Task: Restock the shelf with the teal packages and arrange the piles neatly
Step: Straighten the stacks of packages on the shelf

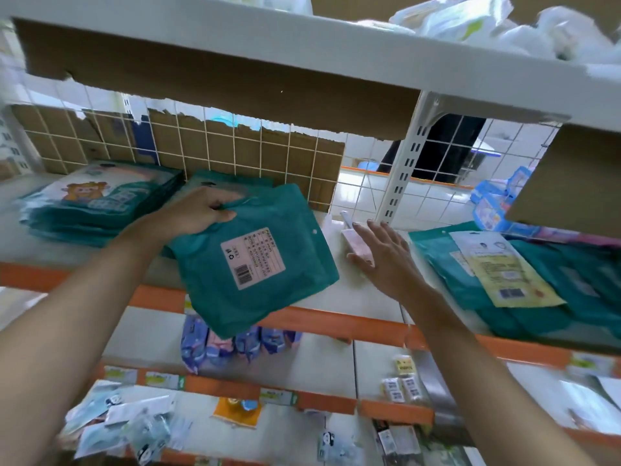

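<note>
My left hand (198, 211) grips the top edge of a stack of teal packages (258, 260), label side up, tilted and hanging over the front edge of the shelf (363, 287). My right hand (383, 257) is flat with straight fingers on the shelf, touching a small pink-white box (358, 242). A neat pile of teal packages with a cartoon front (100, 200) lies at the left. Another teal pile (221, 181) sits behind the held stack. At the right lies a spread pile of teal packages (554, 284) with a yellow-labelled one on top.
A white wire grid (366, 193) backed by cardboard (188, 146) closes the shelf's rear. An upper shelf (302, 58) hangs low overhead. Blue packs (494, 203) lie at far right. Lower shelves with orange edges (336, 324) hold purple packets (215, 344) and small items.
</note>
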